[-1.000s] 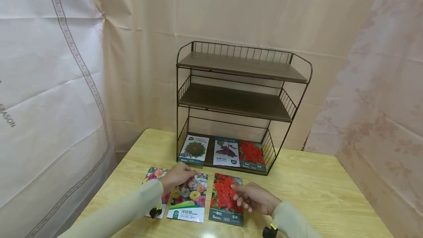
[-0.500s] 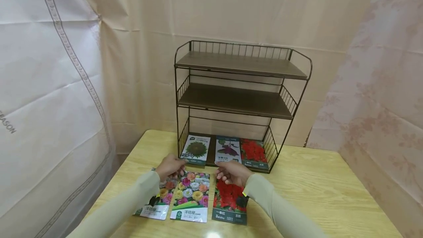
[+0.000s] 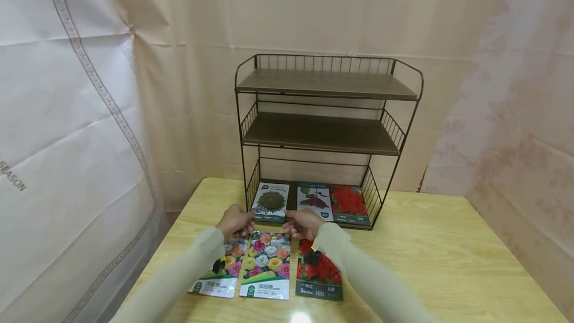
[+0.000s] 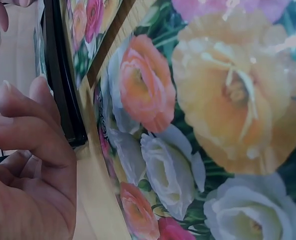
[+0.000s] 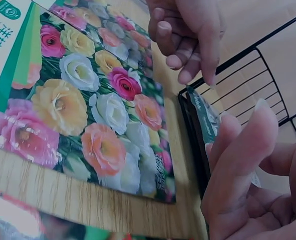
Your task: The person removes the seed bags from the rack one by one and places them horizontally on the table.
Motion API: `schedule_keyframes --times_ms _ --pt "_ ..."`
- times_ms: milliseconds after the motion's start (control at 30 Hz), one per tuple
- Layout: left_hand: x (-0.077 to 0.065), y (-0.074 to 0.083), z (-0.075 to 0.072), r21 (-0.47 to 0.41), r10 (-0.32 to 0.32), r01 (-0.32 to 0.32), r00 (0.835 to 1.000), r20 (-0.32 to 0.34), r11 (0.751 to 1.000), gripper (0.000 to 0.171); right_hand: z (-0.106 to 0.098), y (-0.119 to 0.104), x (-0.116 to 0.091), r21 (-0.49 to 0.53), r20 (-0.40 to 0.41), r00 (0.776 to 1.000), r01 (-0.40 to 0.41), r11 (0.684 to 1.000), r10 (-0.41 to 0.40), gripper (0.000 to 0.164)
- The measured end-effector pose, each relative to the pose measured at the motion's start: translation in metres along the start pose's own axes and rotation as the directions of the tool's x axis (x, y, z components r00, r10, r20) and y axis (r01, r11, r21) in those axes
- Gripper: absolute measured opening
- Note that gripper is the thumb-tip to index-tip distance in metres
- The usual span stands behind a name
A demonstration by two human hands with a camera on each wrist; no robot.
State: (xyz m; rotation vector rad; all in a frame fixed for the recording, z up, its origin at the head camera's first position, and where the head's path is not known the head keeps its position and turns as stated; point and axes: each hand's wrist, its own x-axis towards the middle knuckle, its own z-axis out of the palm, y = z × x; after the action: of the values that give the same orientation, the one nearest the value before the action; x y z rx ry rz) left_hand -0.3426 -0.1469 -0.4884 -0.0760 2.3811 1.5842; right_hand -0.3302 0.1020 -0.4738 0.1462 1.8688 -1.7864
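Basically, pale curtain (image 3: 314, 9) behind, wood-grain table (image 3: 439, 253) below. Three-tier dark rack (image 3: 327, 81) stands on it. Bottom tier, left to right: sunflower packet (image 3: 271, 202), purple-plant packet (image 3: 317, 202), red-flower packet (image 3: 350, 200). Sunflower one lies face up, at the tier's left end. Table row in front of the rack: partly covered rose packet (image 3: 217, 288), middle rose packet (image 3: 267, 265), second red packet (image 3: 319, 285). Left hand (image 3: 235, 222) is at the sunflower packet's near left corner, right hand (image 3: 306, 223) at its near right corner. Fingers bent on both; can't tell whether either pinches the packet or just touches.
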Motion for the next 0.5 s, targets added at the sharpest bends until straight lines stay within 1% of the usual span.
schedule_keyframes --times_ms 200,333,400,500 --pt "0.006 -0.003 -0.002 -0.018 -0.026 0.026 1.0 0.003 1.0 0.042 0.009 0.002 0.008 0.055 -0.032 0.999 -0.016 0.998 0.018 0.053" --pt "0.007 0.0 0.0 -0.021 -0.039 0.039 0.999 -0.001 0.999 0.042 0.014 0.004 0.014 0.104 -0.051 0.999 -0.011 0.994 0.016 0.053" --pt "0.007 0.001 0.001 -0.022 -0.041 0.041 0.999 -0.005 0.999 0.042 0.016 0.004 0.017 0.132 -0.06 0.998 -0.004 0.991 0.012 0.049" --pt "0.007 0.002 0.002 -0.024 -0.042 0.042 0.999 -0.016 0.999 0.042 0.019 0.004 0.019 0.146 -0.076 0.997 -0.007 0.989 0.018 0.05"
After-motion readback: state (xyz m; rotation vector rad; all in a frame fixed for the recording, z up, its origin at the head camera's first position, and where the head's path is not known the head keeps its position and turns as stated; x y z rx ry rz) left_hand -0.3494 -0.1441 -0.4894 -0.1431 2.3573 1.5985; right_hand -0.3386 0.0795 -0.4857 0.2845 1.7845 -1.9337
